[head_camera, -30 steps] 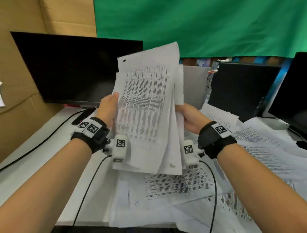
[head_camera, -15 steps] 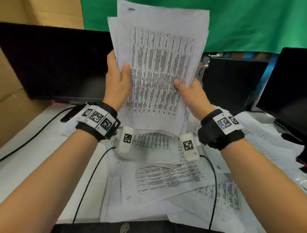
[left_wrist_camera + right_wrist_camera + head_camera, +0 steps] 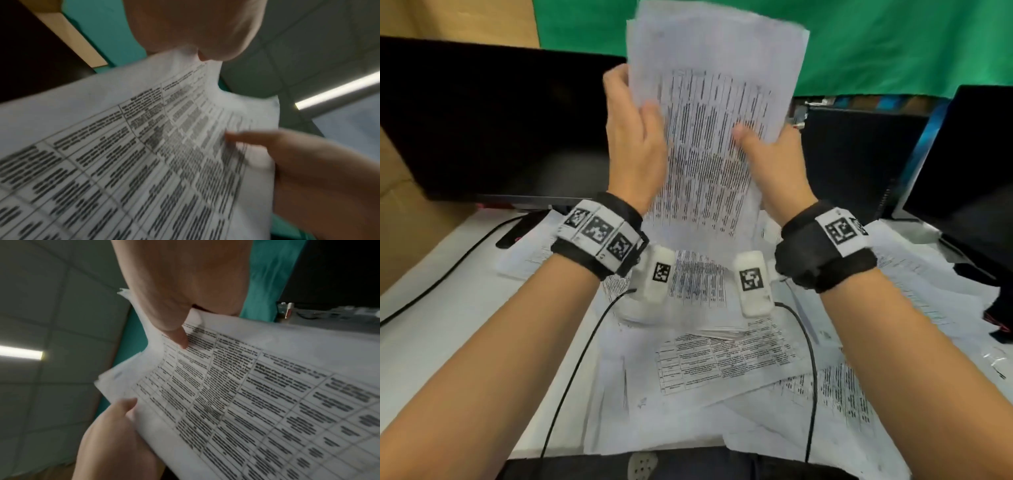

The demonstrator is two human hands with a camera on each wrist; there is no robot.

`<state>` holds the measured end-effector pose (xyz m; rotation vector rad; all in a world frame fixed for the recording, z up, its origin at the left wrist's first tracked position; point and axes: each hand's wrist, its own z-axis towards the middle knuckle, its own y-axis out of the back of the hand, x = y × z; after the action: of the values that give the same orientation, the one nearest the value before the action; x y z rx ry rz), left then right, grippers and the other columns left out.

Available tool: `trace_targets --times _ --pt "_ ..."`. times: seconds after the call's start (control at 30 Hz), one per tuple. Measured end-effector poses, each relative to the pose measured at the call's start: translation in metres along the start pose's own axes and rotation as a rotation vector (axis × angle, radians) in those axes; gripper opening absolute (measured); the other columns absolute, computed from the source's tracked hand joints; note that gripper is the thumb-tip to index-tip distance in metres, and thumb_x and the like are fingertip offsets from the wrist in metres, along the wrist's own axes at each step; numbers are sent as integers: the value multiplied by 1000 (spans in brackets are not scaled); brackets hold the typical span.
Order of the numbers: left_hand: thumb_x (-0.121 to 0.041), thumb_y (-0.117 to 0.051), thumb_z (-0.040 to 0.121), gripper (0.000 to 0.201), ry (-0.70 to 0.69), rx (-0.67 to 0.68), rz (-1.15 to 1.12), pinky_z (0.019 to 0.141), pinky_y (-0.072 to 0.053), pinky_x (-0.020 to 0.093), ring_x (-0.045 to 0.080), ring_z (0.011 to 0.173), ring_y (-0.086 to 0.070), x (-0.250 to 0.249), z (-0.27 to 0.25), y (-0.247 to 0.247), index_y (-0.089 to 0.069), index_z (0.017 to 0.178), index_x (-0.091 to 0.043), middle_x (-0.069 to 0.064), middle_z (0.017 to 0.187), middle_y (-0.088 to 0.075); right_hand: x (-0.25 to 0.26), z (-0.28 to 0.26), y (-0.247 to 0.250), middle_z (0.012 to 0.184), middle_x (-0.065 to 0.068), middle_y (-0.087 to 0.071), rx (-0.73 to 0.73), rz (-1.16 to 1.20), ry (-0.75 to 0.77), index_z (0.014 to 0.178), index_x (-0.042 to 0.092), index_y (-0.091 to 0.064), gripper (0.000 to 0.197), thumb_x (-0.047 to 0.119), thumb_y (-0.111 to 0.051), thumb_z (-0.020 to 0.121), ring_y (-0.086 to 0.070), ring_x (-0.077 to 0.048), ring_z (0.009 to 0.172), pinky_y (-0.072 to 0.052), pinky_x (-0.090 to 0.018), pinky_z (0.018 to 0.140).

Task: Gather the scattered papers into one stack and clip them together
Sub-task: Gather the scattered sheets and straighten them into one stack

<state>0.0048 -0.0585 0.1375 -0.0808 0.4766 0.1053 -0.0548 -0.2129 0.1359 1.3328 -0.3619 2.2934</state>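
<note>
The held stack of papers (image 3: 717, 137) stands upright in the air above the desk (image 3: 441, 308), raised in front of the green backdrop (image 3: 876, 41), with its printed table facing the head camera. The left hand (image 3: 635, 144) grips the left edge of the stack: its thumb lies across the front sheet and its fingers (image 3: 616, 78) pass behind the edge. The right hand (image 3: 774, 164) grips the right edge, thumb pressed on the printed face, the other fingers hidden behind the sheets. In the left wrist view the front sheet (image 3: 164, 154) curves under the base of the left hand (image 3: 195, 29), and the thumb of the right hand (image 3: 298, 159) lies on the print at the far side. In the right wrist view the right hand (image 3: 185, 288) pinches the sheet edges with its thumb on the print; the layered edges of the stack (image 3: 246, 386) are uneven, and the left hand (image 3: 115, 434) holds the opposite edge. Below the hands, a second, lower stack (image 3: 698, 294) rests flat on the desk, lying on top of loose printed sheets (image 3: 722, 363) that overlap at varied angles and extend to the near edge and to the right. A dark monitor (image 3: 493, 123) stands behind on the left; another dark screen (image 3: 969, 164) stands on the right. Each wrist carries a black band with printed markers and a white camera unit with a cable.
</note>
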Motion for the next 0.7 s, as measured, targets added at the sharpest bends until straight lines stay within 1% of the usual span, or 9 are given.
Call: trace_targets --times 0.1,0.17,0.2,0.27,0.33,0.4,0.47,0.57,0.7 --pt "-1 -35 90 31 340 64 45 66 -38 6 7 81 -52 22 -26 14 -35 121 -2 0 100 -53 -38 -15 14 121 -2 -66 117 -56 -228 126 8 -58 45 21 -74 85 -65 -13 104 -53 -26 93" --pt "-7 -32 94 25 685 205 145 62 -36 18 9 74 -45 48 -59 21 -37 118 -7 -7 87 -47 -73 -36 22 123 -3 -65 214 -92 -400 125 10 -58 44 21 -74 86 -65 -8 99 -53 -11 74" --pt "-9 -30 95 20 776 270 198 63 -33 25 14 75 -44 61 -74 23 -39 113 -8 -5 83 -44 -87 -47 23 119 -2 -66 230 -90 -450 122 11 -59 38 19 -72 87 -66 -10 99 -51 -11 68" --pt "-11 -28 96 15 758 319 242 64 -31 30 20 78 -43 76 -90 20 -41 103 -7 2 84 -45 -105 -55 18 113 -1 -67 206 -46 -480 124 10 -60 37 19 -70 89 -65 -20 111 -52 -23 82" --pt "-7 -28 97 11 578 261 215 59 -30 29 16 67 -39 76 -95 13 -39 96 -7 2 77 -42 -108 -52 8 113 -1 -70 145 13 -401 121 12 -63 36 25 -70 89 -65 -21 112 -51 -36 96" --pt "-5 -29 96 9 445 176 183 54 -30 23 11 60 -35 74 -94 5 -36 93 -11 -4 72 -40 -106 -45 2 115 -1 -71 114 73 -336 117 18 -64 37 33 -73 85 -66 -18 111 -50 -39 100" --pt "-6 -31 94 15 551 156 116 60 -37 23 11 67 -44 76 -96 3 -40 103 -12 -3 83 -49 -115 -44 2 119 0 -70 151 106 -371 121 19 -63 47 35 -78 79 -65 -17 114 -48 -40 102" --pt "-9 -30 96 25 868 344 198 63 -38 26 14 74 -49 92 -111 8 -43 118 -8 4 93 -55 -139 -55 4 124 -6 -68 281 70 -536 121 16 -64 41 21 -76 83 -64 -21 114 -45 -45 106" --pt "-12 -35 98 22 758 253 277 64 -38 28 21 80 -49 108 -120 17 -52 106 -2 11 92 -55 -142 -57 3 121 -5 -69 76 71 -397 112 24 -65 23 21 -70 90 -65 -20 111 -49 -40 100"
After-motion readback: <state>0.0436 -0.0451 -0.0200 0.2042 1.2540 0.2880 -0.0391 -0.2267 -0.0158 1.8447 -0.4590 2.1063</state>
